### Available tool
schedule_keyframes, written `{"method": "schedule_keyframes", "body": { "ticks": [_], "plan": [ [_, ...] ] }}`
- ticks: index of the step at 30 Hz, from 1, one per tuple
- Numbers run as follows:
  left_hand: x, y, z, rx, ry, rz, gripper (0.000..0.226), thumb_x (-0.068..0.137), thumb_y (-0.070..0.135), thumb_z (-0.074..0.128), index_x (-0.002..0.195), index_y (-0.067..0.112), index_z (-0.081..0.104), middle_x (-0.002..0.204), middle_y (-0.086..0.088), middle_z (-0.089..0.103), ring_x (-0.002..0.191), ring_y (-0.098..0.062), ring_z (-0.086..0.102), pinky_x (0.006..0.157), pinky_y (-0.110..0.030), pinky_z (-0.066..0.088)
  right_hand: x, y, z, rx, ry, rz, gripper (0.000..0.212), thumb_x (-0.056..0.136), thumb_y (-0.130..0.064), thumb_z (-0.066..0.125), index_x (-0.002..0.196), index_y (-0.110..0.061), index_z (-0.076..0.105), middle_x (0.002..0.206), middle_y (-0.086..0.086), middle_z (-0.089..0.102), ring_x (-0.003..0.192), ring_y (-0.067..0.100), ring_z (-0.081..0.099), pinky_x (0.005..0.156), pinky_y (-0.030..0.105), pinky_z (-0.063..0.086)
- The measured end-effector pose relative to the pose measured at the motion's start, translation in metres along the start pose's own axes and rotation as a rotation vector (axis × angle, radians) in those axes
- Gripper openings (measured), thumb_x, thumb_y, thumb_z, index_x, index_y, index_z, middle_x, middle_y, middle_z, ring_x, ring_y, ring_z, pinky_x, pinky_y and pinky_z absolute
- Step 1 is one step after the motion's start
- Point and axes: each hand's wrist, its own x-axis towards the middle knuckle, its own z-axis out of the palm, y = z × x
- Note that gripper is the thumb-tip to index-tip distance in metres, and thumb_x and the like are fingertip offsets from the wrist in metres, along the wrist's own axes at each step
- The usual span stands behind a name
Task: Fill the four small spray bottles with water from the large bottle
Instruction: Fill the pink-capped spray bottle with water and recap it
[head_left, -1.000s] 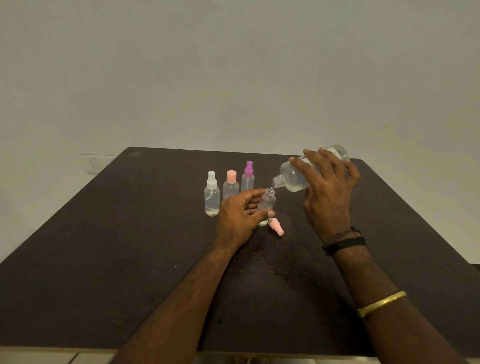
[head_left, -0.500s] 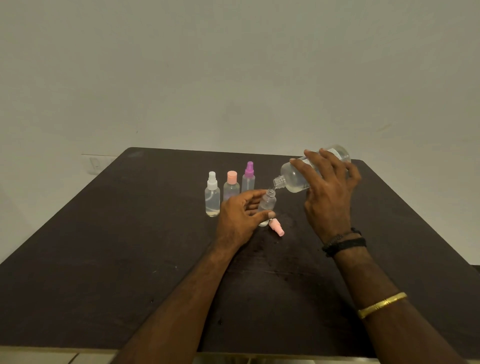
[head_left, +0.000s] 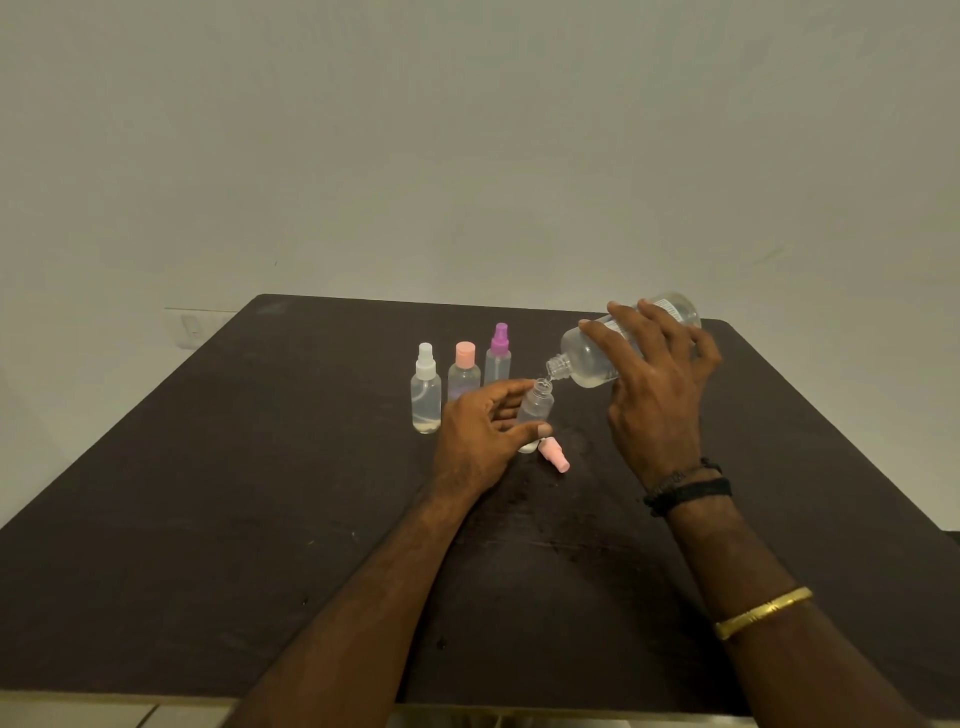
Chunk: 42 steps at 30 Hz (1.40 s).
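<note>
My right hand (head_left: 655, 395) grips the large clear bottle (head_left: 592, 361), tipped with its open neck just above the mouth of a small uncapped bottle (head_left: 536, 408). That small bottle stands on the dark table (head_left: 260, 493), held between the thumb and fingers of my left hand (head_left: 480, 434). Its pink spray cap (head_left: 555, 456) lies on the table just to its right. Three capped small bottles stand in a row to the left: one with a white top (head_left: 426, 389), one with a peach top (head_left: 464, 371) and one with a purple top (head_left: 498, 356).
A pale wall rises behind the table's far edge, with a wall socket (head_left: 195, 327) at the left. Wet spots mark the tabletop in front of the small bottle. My right forearm wears dark bands and a gold bangle (head_left: 761, 612).
The large bottle's base has risen slightly, tilting it a little more. Both hands stay where they were.
</note>
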Motion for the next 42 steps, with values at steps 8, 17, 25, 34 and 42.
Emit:
{"method": "schedule_keyframes", "body": {
  "ticks": [8, 17, 25, 34, 42],
  "plan": [
    [0.0005, 0.0012, -0.0004, 0.001, 0.002, 0.004, 0.059, 0.077, 0.017, 0.089, 0.131, 0.012, 0.067, 0.122, -0.003, 0.074, 0.109, -0.011, 0.072, 0.095, -0.033, 0.060, -0.0001, -0.0006, 0.0001, -0.002, 0.006, -0.001, 0.077, 0.071, 0.014, 0.065, 0.134, -0.031, 0.064, 0.148, -0.001, 0.056, 0.144, 0.029, 0.043, 0.112, 0.060, 0.027],
    [0.0000, 0.0011, -0.0008, -0.001, -0.001, -0.009, 0.060, 0.076, 0.017, 0.090, 0.131, 0.012, 0.067, 0.121, -0.004, 0.074, 0.110, -0.012, 0.072, 0.095, -0.036, 0.060, 0.0008, -0.0006, -0.0006, 0.004, 0.017, -0.006, 0.077, 0.071, 0.014, 0.066, 0.134, -0.031, 0.063, 0.148, 0.000, 0.056, 0.143, 0.029, 0.043, 0.112, 0.060, 0.026],
    [-0.0004, 0.0030, -0.0006, -0.005, -0.003, -0.006, 0.057, 0.077, 0.013, 0.088, 0.130, 0.010, 0.067, 0.120, -0.004, 0.075, 0.107, -0.010, 0.073, 0.093, -0.030, 0.060, 0.0012, -0.0016, -0.0002, 0.003, 0.022, -0.011, 0.074, 0.074, 0.013, 0.067, 0.134, -0.031, 0.064, 0.148, 0.000, 0.056, 0.143, 0.030, 0.044, 0.112, 0.060, 0.027],
    [-0.0012, 0.0043, -0.0008, -0.006, -0.006, 0.003, 0.056, 0.077, 0.015, 0.089, 0.129, 0.011, 0.068, 0.117, 0.000, 0.075, 0.103, -0.001, 0.072, 0.088, -0.019, 0.058, 0.0009, -0.0014, 0.0010, 0.000, 0.028, -0.017, 0.077, 0.071, 0.013, 0.070, 0.134, -0.031, 0.063, 0.148, 0.000, 0.056, 0.143, 0.029, 0.043, 0.112, 0.060, 0.027],
    [-0.0006, 0.0036, -0.0009, 0.000, -0.010, 0.005, 0.056, 0.077, 0.016, 0.088, 0.129, 0.012, 0.068, 0.119, 0.000, 0.075, 0.106, -0.007, 0.072, 0.092, -0.025, 0.059, 0.0011, -0.0014, -0.0003, 0.000, 0.029, -0.020, 0.073, 0.074, 0.012, 0.068, 0.133, -0.031, 0.064, 0.148, 0.001, 0.057, 0.143, 0.029, 0.044, 0.112, 0.060, 0.026]
  ]
}}
